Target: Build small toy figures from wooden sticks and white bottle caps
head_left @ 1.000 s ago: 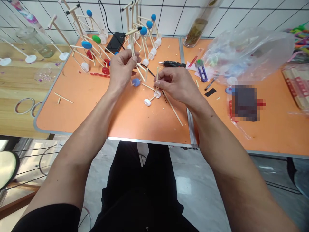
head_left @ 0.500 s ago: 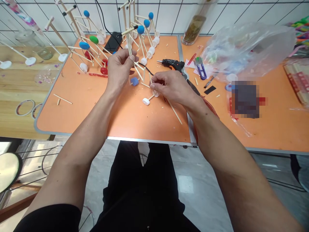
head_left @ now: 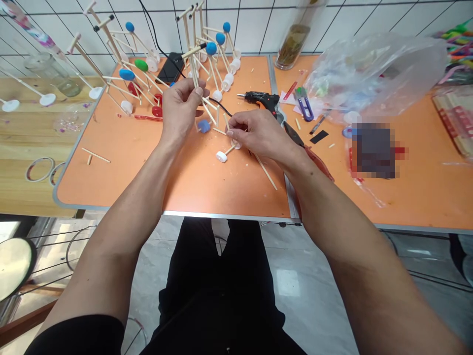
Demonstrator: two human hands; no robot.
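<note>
My left hand (head_left: 182,104) is closed, its thumb and fingers pinching the upright of a small wooden stick frame (head_left: 209,110) with a black-tipped crossbar (head_left: 193,51) on top. A blue piece (head_left: 203,126) sits low on the frame's left side. My right hand (head_left: 254,129) is closed too, its thumb and forefinger pinching a thin wooden stick (head_left: 226,120) at the frame's lower right. Just below those fingertips, a short axle carries a white wheel (head_left: 221,157); its other wheel is partly hidden by my fingers.
Several finished-looking stick models with blue balls (head_left: 211,48) stand behind my hands. A glue gun (head_left: 261,99), pliers (head_left: 293,133) and purple snips (head_left: 304,104) lie to the right. A plastic bag (head_left: 380,74) is farther right. Loose sticks (head_left: 96,154) lie at left.
The whole view has shifted slightly. Both hands keep the same grips, and the stick frame looks unchanged between them.
</note>
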